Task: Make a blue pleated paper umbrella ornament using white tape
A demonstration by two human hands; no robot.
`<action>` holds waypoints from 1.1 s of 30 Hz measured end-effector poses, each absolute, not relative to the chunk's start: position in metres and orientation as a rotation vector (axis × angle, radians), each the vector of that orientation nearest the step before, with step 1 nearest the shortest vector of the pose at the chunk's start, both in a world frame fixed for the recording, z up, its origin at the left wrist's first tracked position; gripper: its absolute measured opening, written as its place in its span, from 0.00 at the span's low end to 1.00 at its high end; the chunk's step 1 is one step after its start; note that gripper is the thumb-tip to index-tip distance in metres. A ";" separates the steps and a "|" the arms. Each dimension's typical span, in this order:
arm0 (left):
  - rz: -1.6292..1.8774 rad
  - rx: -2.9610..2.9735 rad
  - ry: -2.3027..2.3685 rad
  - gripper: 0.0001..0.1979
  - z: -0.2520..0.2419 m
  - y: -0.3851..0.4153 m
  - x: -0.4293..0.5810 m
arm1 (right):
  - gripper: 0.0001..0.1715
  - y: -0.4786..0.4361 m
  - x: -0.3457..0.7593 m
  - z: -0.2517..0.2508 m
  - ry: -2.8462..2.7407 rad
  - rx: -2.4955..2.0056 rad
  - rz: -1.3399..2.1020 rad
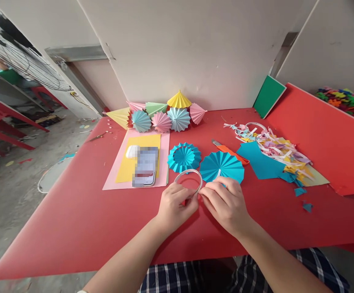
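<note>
Tabletop (pixel 69 232), near edge to far edge.
Ring (pixel 201 179) nearest, before two side-by-side pleated discs (pixel 184 159). Left of discs: phone (pixel 148 160) and small case (pixel 131 152) on stacked sheets (pixel 111 183). Cutter (pixel 225 151) behind right disc; scrap pile (pixel 276 146) farther right, board (pixel 323 142) beyond. Pleated cones (pixel 161 122) in group behind sheets, before wall (pixel 195 53).

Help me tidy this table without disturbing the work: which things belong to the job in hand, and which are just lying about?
Probably the job:
White ring, in the left hand, right hand at its edge
Blue pleated disc bearing a white strip
Smaller blue pleated piece
Orange cutter

Probably lying about:
Phone
Small white object
Paper strips
Blue scraps
</note>
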State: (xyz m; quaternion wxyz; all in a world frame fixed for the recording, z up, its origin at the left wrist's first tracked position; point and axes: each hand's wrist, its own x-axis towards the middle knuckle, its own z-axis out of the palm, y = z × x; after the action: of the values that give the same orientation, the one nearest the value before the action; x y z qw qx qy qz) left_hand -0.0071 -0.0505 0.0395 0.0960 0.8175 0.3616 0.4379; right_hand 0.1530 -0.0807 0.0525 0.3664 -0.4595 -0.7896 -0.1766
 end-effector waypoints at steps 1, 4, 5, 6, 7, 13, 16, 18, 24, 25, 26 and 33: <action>1.279 2.377 1.078 0.08 0.040 -0.051 -0.007 | 0.07 -0.081 0.152 0.053 -2.015 -1.193 -0.476; 1.227 2.238 1.091 0.08 0.040 -0.052 -0.007 | 0.06 -0.080 0.150 0.053 -1.996 -1.191 -0.470; 1.208 2.198 1.090 0.08 0.040 -0.052 -0.007 | 0.06 -0.079 0.150 0.053 -1.994 -1.180 -0.447; 1.190 2.163 1.091 0.08 0.040 -0.053 -0.006 | 0.07 -0.079 0.151 0.052 -1.994 -1.170 -0.414; 1.176 2.136 1.093 0.08 0.041 -0.053 -0.006 | 0.07 -0.079 0.151 0.051 -1.996 -1.160 -0.379; 1.188 2.148 1.124 0.08 0.042 -0.051 -0.007 | 0.12 -0.079 0.156 0.045 -1.978 -1.144 -0.301; 1.232 2.181 1.144 0.08 0.040 -0.050 -0.007 | 0.20 -0.078 0.162 0.045 -1.977 -1.124 -0.328; 1.279 2.208 1.144 0.08 0.039 -0.049 -0.007 | 0.19 -0.077 0.167 0.046 -1.979 -1.121 -0.365; 1.359 2.293 1.143 0.08 0.039 -0.046 -0.009 | 0.12 -0.076 0.175 0.049 -2.004 -1.118 -0.372; 1.381 2.321 1.137 0.07 0.039 -0.046 -0.009 | 0.12 -0.076 0.174 0.050 -2.002 -1.125 -0.380; 1.407 2.350 1.125 0.07 0.039 -0.046 -0.008 | 0.11 -0.076 0.173 0.051 -1.999 -1.132 -0.394; 1.487 2.457 1.162 0.07 0.042 -0.044 -0.009 | 0.10 -0.079 0.170 0.061 -1.932 -1.152 -0.475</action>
State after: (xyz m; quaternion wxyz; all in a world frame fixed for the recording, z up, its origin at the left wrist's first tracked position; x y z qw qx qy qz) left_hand -0.0088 -0.0444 0.0425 0.0219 0.7930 0.3749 0.4798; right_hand 0.1696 -0.0787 0.0610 0.4091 -0.4571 -0.7669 -0.1885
